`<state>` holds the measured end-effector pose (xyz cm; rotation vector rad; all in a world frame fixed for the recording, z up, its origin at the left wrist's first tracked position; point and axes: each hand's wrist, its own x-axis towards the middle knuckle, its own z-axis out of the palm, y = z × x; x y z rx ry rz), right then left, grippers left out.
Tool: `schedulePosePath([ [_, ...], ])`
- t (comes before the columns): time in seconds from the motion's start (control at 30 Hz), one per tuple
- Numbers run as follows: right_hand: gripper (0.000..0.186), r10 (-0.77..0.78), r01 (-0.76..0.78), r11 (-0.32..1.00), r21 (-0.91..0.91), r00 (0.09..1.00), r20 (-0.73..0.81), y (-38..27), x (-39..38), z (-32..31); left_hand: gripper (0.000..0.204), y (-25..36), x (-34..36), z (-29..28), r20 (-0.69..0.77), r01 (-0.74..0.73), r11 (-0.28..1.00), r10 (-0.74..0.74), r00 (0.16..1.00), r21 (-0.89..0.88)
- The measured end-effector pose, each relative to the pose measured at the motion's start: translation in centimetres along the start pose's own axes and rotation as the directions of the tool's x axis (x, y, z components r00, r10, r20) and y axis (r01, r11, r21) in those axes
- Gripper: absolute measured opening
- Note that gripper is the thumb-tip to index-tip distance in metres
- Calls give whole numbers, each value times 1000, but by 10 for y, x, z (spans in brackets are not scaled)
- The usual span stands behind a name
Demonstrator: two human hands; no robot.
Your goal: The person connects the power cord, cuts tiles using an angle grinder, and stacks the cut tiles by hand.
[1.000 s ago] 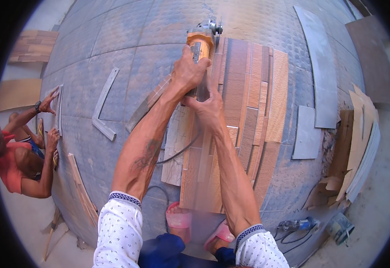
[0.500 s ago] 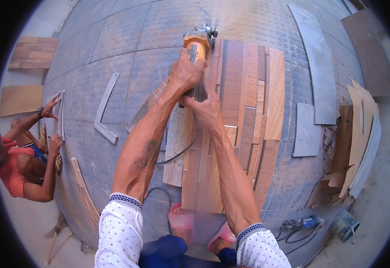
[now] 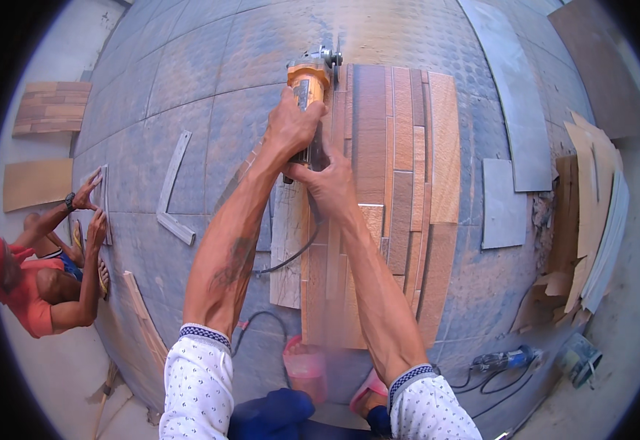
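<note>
My left hand (image 3: pixel 291 126) grips the body of an orange angle grinder (image 3: pixel 309 79), whose disc end reaches the far edge of a long wood-look tile (image 3: pixel 378 183) lying on the grey studded floor. My right hand (image 3: pixel 328 183) closes on the grinder's rear end just behind the left hand. The grinder's black cord (image 3: pixel 290 257) runs back along my left forearm toward my feet. Dust blurs the near end of the tile.
A person in a red top (image 3: pixel 30 286) crouches at the left, both hands on a narrow tile strip (image 3: pixel 105 202). Loose grey strips (image 3: pixel 173 187), grey slabs (image 3: pixel 503 202), stacked boards (image 3: pixel 591 213) at the right, another power tool (image 3: pixel 507 359) near my feet.
Both hands and the grinder have slid farther away along the tile toward its far edge. The person at the left has shifted their hands slightly on the strip.
</note>
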<state>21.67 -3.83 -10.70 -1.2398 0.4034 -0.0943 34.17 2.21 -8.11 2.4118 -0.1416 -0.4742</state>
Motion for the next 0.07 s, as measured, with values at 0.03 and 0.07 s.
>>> schedulePosePath([
  [0.03,76,22,-22,1000,-8,1000,11,1,-1,0,73,0,0,0,14,25,999,-26,1000,30],
  [0.07,78,-1,1,1000,-16,1000,6,2,0,0,73,1,0,0,1,5,1000,-5,1000,20],
])
